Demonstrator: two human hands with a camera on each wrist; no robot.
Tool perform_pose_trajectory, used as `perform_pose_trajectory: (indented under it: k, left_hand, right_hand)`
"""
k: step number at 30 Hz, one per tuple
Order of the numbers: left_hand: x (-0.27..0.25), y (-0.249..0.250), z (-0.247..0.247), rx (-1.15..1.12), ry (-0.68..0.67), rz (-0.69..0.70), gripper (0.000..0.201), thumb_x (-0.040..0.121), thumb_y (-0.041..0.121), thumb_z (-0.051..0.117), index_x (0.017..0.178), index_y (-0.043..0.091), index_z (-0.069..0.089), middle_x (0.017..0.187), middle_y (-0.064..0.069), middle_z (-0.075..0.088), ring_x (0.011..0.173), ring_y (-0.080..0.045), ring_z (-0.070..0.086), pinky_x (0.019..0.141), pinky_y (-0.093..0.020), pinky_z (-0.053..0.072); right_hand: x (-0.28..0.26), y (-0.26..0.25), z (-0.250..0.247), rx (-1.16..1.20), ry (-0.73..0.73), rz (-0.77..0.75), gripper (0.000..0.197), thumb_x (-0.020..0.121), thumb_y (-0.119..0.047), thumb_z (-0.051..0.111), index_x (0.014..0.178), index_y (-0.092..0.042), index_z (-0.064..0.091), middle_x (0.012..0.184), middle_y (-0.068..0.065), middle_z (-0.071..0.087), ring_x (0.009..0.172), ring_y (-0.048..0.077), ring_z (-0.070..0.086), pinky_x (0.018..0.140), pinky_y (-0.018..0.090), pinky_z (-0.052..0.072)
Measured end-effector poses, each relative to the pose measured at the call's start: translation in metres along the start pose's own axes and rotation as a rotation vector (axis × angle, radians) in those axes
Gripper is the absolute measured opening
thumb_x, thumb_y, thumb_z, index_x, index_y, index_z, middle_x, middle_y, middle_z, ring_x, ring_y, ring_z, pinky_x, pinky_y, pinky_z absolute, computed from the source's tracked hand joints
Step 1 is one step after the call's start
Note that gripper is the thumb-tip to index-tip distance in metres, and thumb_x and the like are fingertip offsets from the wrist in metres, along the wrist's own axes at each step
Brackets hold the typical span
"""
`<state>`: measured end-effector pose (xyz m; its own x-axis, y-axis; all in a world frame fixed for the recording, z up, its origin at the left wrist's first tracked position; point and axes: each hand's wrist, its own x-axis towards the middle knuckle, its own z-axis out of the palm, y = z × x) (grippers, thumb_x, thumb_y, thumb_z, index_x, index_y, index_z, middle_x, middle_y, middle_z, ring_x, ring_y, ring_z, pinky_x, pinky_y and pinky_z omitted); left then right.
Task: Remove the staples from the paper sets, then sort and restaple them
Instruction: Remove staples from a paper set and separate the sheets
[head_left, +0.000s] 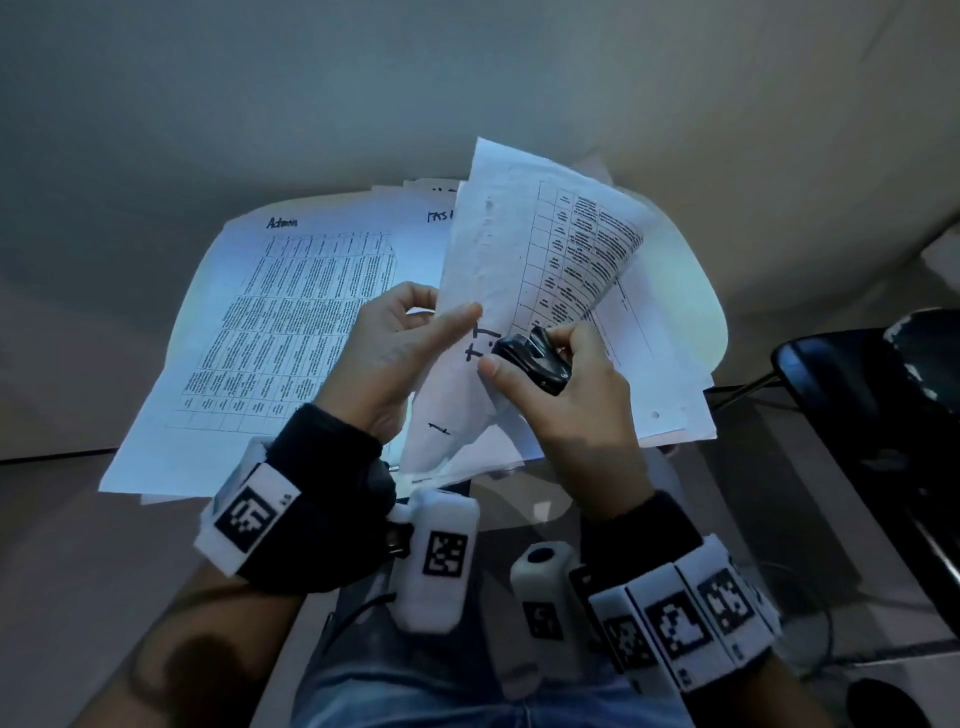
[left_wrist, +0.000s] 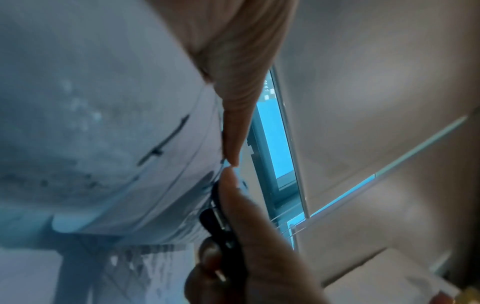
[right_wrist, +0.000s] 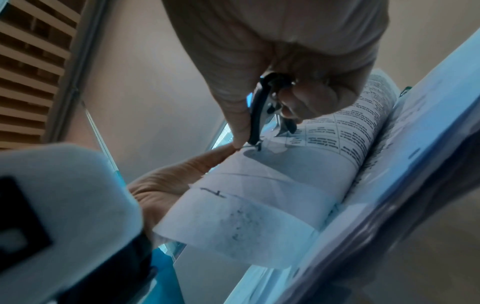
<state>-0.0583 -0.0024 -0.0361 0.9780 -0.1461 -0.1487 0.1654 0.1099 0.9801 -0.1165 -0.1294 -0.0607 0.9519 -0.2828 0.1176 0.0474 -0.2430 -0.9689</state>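
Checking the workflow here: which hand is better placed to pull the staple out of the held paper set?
Right hand: it grips the black staple remover, jaws at the paper set corner, while the left hand holds the sheets.

Dark sleeve cuffs (head_left: 340, 436) on both wrists, bare forearms behind them. White bands (head_left: 248, 512) strapped round each wrist, printed with black-and-white square marker codes. Chunky white camera pods (head_left: 436, 558) on the inner side of each wrist, also tagged with markers, thin black cable (head_left: 358, 610) trailing off the left one. Blue jeans (head_left: 415, 696) at the near edge.
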Motion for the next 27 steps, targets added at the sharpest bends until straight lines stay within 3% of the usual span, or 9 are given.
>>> perform_pose_trajectory:
  k: [2,4,9,13,16,21,27]
  left_hand:
    - [-0.004,0.002,-0.003,-0.032,-0.057,-0.036,0.024,0.066,0.000,0.067,0.086,0.007,0.055,0.064,-0.004,0.070,0.056,-0.013,0.066,0.056,-0.022,0.055]
    - [-0.008,0.004,-0.006,-0.048,-0.092,-0.047,0.036,0.056,-0.001,0.067,0.090,0.005,0.057,0.068,-0.005,0.071,0.060,-0.014,0.068,0.059,-0.022,0.055]
    - [-0.017,0.004,-0.003,0.005,-0.051,0.055,0.019,0.064,0.005,0.067,0.082,0.008,0.062,0.064,-0.001,0.070,0.057,-0.010,0.065,0.055,-0.020,0.053]
    - [-0.021,0.002,0.003,-0.007,-0.030,0.081,0.011,0.081,-0.003,0.058,0.079,0.007,0.061,0.060,0.001,0.067,0.053,-0.008,0.062,0.051,-0.018,0.051]
    - [-0.023,0.003,0.004,-0.065,-0.026,0.071,0.007,0.083,-0.001,0.056,0.080,0.004,0.060,0.058,0.001,0.066,0.051,-0.008,0.062,0.051,-0.018,0.052]
    - [-0.026,0.005,0.007,-0.094,-0.013,0.051,0.003,0.079,0.005,0.057,0.079,0.006,0.060,0.054,0.004,0.064,0.048,-0.005,0.060,0.048,-0.016,0.050]
    - [-0.027,0.007,0.010,-0.115,-0.020,0.048,0.004,0.080,0.007,0.055,0.077,0.006,0.059,0.051,0.006,0.062,0.047,-0.001,0.058,0.046,-0.013,0.046]
  right_hand:
    - [0.002,0.000,0.000,-0.036,-0.002,0.008,0.040,0.076,-0.038,0.073,0.096,-0.013,0.050,0.084,-0.008,0.063,0.081,0.009,0.060,0.072,0.024,0.048]
    - [0.002,-0.002,-0.001,-0.021,0.002,0.009,0.038,0.076,-0.036,0.074,0.096,-0.014,0.050,0.088,-0.008,0.063,0.084,0.008,0.061,0.072,0.022,0.049]
    - [-0.007,-0.011,0.001,0.069,-0.025,0.029,0.035,0.073,-0.028,0.077,0.096,-0.013,0.054,0.086,-0.011,0.066,0.079,-0.004,0.061,0.066,0.007,0.045]
    - [-0.014,-0.018,0.008,-0.029,-0.014,-0.010,0.043,0.070,-0.037,0.078,0.095,-0.012,0.055,0.086,-0.002,0.068,0.080,0.009,0.064,0.073,0.027,0.052]
    - [-0.018,-0.021,0.013,-0.142,0.046,-0.067,0.048,0.070,-0.046,0.076,0.094,-0.010,0.054,0.084,0.002,0.068,0.079,0.018,0.065,0.072,0.038,0.052]
    - [-0.022,-0.027,0.018,-0.262,0.134,-0.161,0.053,0.068,-0.056,0.067,0.092,-0.010,0.054,0.080,0.004,0.068,0.073,0.024,0.065,0.064,0.040,0.054]
    - [-0.024,-0.032,0.017,-0.279,0.097,-0.152,0.055,0.073,-0.054,0.069,0.099,-0.008,0.051,0.087,0.008,0.066,0.080,0.029,0.064,0.069,0.044,0.053]
